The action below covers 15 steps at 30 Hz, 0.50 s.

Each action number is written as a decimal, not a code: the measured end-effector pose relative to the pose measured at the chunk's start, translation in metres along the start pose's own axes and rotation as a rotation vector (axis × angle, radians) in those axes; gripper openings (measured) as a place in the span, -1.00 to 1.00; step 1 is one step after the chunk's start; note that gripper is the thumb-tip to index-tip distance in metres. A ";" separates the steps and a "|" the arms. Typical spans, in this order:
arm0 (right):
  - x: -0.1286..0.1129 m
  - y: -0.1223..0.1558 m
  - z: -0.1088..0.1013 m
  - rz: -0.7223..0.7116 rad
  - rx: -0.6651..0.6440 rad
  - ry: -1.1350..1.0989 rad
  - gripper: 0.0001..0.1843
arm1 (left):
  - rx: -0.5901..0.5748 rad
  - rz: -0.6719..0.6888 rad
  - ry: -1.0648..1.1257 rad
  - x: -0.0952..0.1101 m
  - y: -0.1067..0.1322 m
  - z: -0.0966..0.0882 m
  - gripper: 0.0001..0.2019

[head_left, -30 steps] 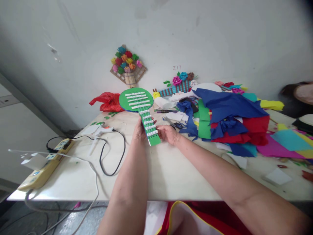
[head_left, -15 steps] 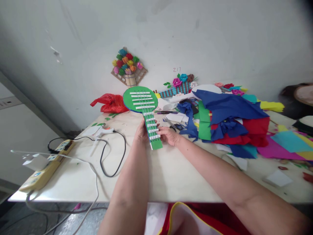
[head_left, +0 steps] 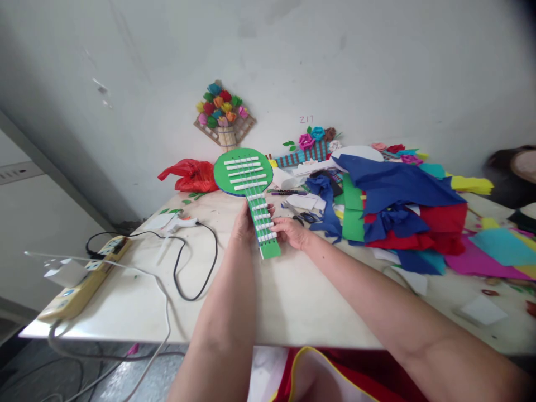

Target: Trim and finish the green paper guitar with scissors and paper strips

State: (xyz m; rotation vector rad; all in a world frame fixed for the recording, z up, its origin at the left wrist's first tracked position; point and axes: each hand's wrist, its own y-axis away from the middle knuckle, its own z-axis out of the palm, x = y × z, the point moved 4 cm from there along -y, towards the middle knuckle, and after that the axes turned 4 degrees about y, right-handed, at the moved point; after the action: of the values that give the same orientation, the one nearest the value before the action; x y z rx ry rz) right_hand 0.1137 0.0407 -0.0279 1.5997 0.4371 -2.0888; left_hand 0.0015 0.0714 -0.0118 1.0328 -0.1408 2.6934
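Observation:
A green paper-craft guitar [head_left: 238, 180] with a round body, white crossbars and thin strings is held up over the table, its body pointing away from me and its neck towards me. My left hand [head_left: 243, 226] grips the left edge of the neck, with fingertips partly hidden behind it. From the right, my right hand [head_left: 292, 231] pinches the neck's edge near the lower white bars, thumb on the front. A blue rim shows along the body's lower edge.
A glue gun [head_left: 178, 223] with a black cord lies left, near a yellow power strip [head_left: 84, 282]. A red plastic bag [head_left: 188, 176] rests by the wall. Scissors [head_left: 307, 216], markers [head_left: 288, 192] and heaped coloured paper [head_left: 397, 178] cover the right side. A flower craft [head_left: 226, 111] leans on the wall.
The view has shifted slightly, so most things sit a little further right. Both hands keep the same hold on the guitar, which stays in nearly the same pose.

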 end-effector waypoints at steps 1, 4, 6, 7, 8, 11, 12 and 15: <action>0.000 0.000 0.000 0.007 0.002 0.005 -0.84 | 0.014 0.024 -0.012 0.001 0.000 0.000 -0.50; 0.001 0.000 -0.001 0.021 0.006 0.022 -0.84 | 0.009 0.064 -0.050 0.003 -0.001 0.000 -0.54; 0.002 -0.001 -0.001 0.023 0.003 0.031 -0.85 | 0.001 0.078 -0.064 0.003 -0.002 -0.001 -0.55; 0.002 -0.001 -0.001 0.021 0.000 0.034 -0.86 | 0.003 0.085 -0.069 0.004 -0.002 -0.001 -0.56; 0.002 -0.001 -0.001 0.018 0.000 0.035 -0.87 | 0.007 0.089 -0.073 0.004 -0.002 -0.002 -0.56; 0.002 -0.001 -0.002 0.009 0.006 0.026 -0.91 | 0.013 0.087 -0.067 0.003 -0.003 -0.003 -0.56; 0.001 -0.001 -0.002 0.001 0.012 0.022 -0.91 | 0.010 0.072 -0.055 0.003 -0.003 -0.003 -0.55; 0.000 -0.001 -0.004 -0.030 0.035 0.019 -0.91 | -0.022 -0.002 0.002 -0.001 -0.005 -0.005 -0.54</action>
State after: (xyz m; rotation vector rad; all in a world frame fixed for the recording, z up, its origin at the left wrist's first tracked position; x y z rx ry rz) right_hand 0.1164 0.0431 -0.0285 1.6439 0.4359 -2.1154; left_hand 0.0007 0.0768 -0.0159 1.0227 -0.1691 2.6849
